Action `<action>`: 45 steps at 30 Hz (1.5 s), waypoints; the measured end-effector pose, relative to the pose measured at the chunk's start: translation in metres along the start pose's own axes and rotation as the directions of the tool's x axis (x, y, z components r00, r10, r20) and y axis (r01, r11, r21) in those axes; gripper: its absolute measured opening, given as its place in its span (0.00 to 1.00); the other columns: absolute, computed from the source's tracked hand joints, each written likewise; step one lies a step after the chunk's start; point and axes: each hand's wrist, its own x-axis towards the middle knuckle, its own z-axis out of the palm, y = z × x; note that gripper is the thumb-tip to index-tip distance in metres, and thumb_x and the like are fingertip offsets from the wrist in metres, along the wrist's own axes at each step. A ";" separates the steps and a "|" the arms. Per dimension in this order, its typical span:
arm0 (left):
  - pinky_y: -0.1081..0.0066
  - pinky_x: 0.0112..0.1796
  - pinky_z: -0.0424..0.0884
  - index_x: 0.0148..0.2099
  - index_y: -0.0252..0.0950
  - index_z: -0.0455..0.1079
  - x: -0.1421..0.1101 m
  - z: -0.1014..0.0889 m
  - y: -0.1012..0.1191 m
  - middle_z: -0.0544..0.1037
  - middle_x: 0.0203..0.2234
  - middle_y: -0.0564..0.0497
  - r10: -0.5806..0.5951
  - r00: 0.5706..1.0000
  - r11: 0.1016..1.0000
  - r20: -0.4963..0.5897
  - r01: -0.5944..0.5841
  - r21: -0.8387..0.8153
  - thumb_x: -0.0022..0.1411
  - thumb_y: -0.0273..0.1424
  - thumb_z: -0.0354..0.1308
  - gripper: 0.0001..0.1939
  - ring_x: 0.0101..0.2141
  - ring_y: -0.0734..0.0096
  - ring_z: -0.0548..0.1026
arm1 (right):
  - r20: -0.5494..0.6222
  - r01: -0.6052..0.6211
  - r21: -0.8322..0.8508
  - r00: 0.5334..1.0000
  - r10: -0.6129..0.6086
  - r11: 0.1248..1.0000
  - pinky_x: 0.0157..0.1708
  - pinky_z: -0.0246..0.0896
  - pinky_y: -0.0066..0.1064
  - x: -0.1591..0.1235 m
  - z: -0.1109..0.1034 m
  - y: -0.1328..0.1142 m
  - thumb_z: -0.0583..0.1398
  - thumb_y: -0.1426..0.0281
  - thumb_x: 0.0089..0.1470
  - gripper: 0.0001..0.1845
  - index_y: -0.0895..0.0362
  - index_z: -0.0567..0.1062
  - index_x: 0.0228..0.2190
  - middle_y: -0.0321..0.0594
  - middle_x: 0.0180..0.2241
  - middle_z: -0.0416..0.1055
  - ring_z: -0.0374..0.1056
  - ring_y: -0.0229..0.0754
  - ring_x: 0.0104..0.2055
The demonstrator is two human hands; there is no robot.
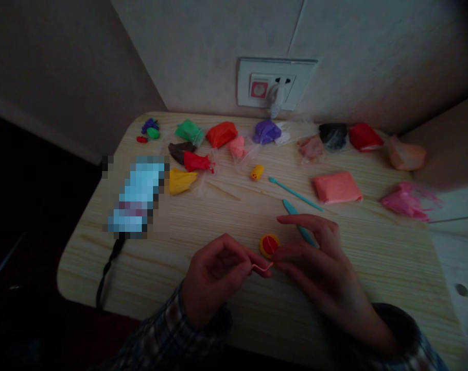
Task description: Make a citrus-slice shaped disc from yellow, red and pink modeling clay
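Note:
A thin pink clay strand (262,268) stretches between my hands, slightly wavy. My left hand (222,273) pinches its left end between thumb and fingers. The strand's other end is pinched by my right hand (322,268), whose index finger is raised apart. Just beyond the fingertips, a round yellow clay piece with a red centre (270,246) lies on the wooden table (203,221); a thin line crosses the red. A teal flat modelling tool (294,212) is partly hidden behind my right hand.
Bags of coloured clay, such as the orange bag (222,134), line the back. A pink clay block (338,187), a slim teal tool (295,194) and a small yellow clay piece (257,172) lie mid-table. On the left is a blurred phone-like device (137,193) with a black cable (106,273).

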 end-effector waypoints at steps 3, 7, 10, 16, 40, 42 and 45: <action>0.72 0.29 0.73 0.29 0.34 0.65 0.000 0.000 0.000 0.80 0.27 0.48 0.000 1.000 1.000 0.000 0.000 0.029 0.57 0.30 0.59 0.07 0.27 0.69 0.78 | -0.001 -0.009 -0.005 1.000 0.009 1.000 0.48 0.54 0.45 0.000 0.001 0.000 0.57 0.67 0.54 0.05 0.51 0.74 0.30 0.40 0.51 0.62 0.57 0.49 0.52; 0.71 0.28 0.73 0.29 0.34 0.65 0.000 0.000 -0.001 0.80 0.27 0.47 0.008 1.000 0.999 0.002 -0.008 0.041 0.57 0.32 0.59 0.08 0.27 0.69 0.78 | 0.018 -0.011 0.001 1.000 0.011 1.000 0.48 0.55 0.46 0.002 0.003 -0.001 0.58 0.67 0.54 0.05 0.51 0.73 0.33 0.42 0.51 0.62 0.57 0.49 0.52; 0.71 0.29 0.73 0.29 0.34 0.65 0.000 0.000 -0.001 0.80 0.27 0.47 0.018 1.000 0.999 0.013 -0.019 0.031 0.57 0.32 0.59 0.08 0.28 0.69 0.78 | 0.032 -0.006 0.008 0.999 0.006 1.000 0.47 0.55 0.46 0.002 0.002 -0.002 0.57 0.67 0.55 0.04 0.51 0.73 0.31 0.41 0.50 0.62 0.57 0.49 0.52; 0.71 0.34 0.75 0.30 0.33 0.67 -0.002 0.002 -0.004 0.80 0.32 0.48 0.038 0.999 0.995 -0.036 -0.034 0.095 0.57 0.26 0.57 0.03 0.31 0.70 0.78 | -0.002 0.003 -0.024 1.000 -0.003 1.000 0.48 0.54 0.45 0.001 0.001 0.001 0.57 0.69 0.55 0.04 0.52 0.73 0.32 0.41 0.51 0.62 0.57 0.49 0.52; 0.78 0.33 0.70 0.36 0.31 0.71 -0.001 0.007 -0.016 0.74 0.28 0.50 0.468 0.882 0.470 0.058 -0.304 0.828 0.57 0.19 0.56 0.06 0.30 0.76 0.73 | -0.116 -0.018 -0.291 0.993 -0.016 0.957 0.43 0.51 0.43 -0.001 0.003 0.010 0.56 0.69 0.56 0.06 0.53 0.73 0.31 0.42 0.48 0.65 0.59 0.49 0.49; 0.77 0.33 0.70 0.36 0.32 0.72 -0.001 0.007 -0.016 0.74 0.29 0.50 0.467 0.883 0.450 0.053 -0.289 0.845 0.58 0.20 0.55 0.05 0.31 0.75 0.73 | -0.112 -0.014 -0.291 0.994 -0.019 0.957 0.43 0.51 0.43 -0.001 0.003 0.010 0.56 0.69 0.56 0.06 0.53 0.73 0.31 0.42 0.48 0.65 0.59 0.49 0.48; 0.75 0.34 0.70 0.35 0.32 0.72 -0.001 0.007 -0.018 0.74 0.29 0.50 0.467 0.883 0.421 0.049 -0.271 0.866 0.58 0.20 0.56 0.05 0.31 0.73 0.73 | -0.110 -0.017 -0.288 0.994 -0.015 0.958 0.43 0.50 0.44 -0.001 0.004 0.011 0.56 0.69 0.56 0.05 0.53 0.73 0.30 0.42 0.48 0.65 0.58 0.49 0.48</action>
